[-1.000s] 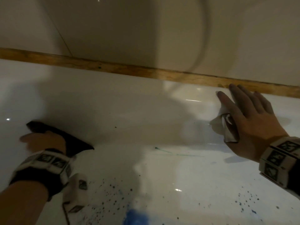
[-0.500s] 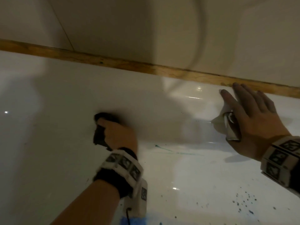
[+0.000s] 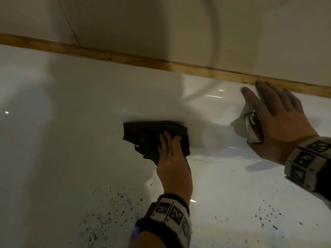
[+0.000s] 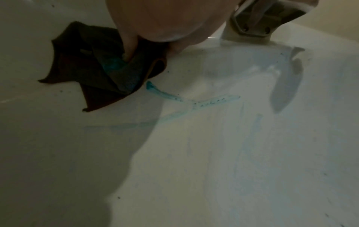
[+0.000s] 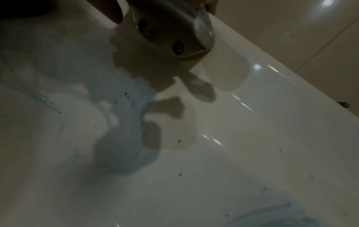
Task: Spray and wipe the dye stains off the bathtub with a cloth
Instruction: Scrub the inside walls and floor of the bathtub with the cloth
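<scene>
Left hand (image 3: 172, 158) has swept rightward with dark cloth (image 3: 154, 135) | grip pinching cloth on bathtub (image 3: 71, 140) wall, above teal dye streak (image 4: 163, 93) | right hand (image 3: 279, 126) fingers spread, resting at far rim.

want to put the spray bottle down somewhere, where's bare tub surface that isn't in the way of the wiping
The widest bare patch is the tub wall left of the dark cloth, below the wooden strip. It is tighter on the right: the left hand presses the cloth close to the right hand on the metal handle, with the teal dye streak between them.
</scene>
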A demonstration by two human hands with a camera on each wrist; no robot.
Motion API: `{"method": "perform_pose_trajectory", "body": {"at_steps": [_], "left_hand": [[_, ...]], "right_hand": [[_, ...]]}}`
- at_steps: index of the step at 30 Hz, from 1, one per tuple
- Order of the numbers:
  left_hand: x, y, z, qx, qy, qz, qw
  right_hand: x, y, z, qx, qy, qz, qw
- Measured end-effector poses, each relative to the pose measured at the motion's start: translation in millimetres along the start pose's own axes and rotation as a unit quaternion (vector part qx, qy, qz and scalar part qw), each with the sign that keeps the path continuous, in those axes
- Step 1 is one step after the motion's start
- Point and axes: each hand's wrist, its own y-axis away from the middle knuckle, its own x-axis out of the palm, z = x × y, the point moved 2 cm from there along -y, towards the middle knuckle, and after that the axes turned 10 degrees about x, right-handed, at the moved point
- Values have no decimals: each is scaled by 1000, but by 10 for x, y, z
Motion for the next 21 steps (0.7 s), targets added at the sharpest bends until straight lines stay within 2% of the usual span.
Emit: {"method": "perform_pose_trajectory", "body": {"at_steps": [4, 7, 12, 16, 21], "left_hand": [[128, 51, -292, -62, 58, 1, 996], [177, 64, -501, -56, 71, -13, 996], [158, 143, -623, 60, 24, -6, 998], [109, 214, -553, 184, -27, 1, 982], [49, 190, -519, 233, -68, 47, 969]], "right_hand": [[33, 5, 9, 10, 1, 12, 1000], [44, -4, -9, 17, 9, 16, 1000], [44, -26, -16, 12, 12, 16, 1000], [55, -42, -26, 11, 18, 24, 999], [20, -43, -25, 20, 27, 48, 998]]}}
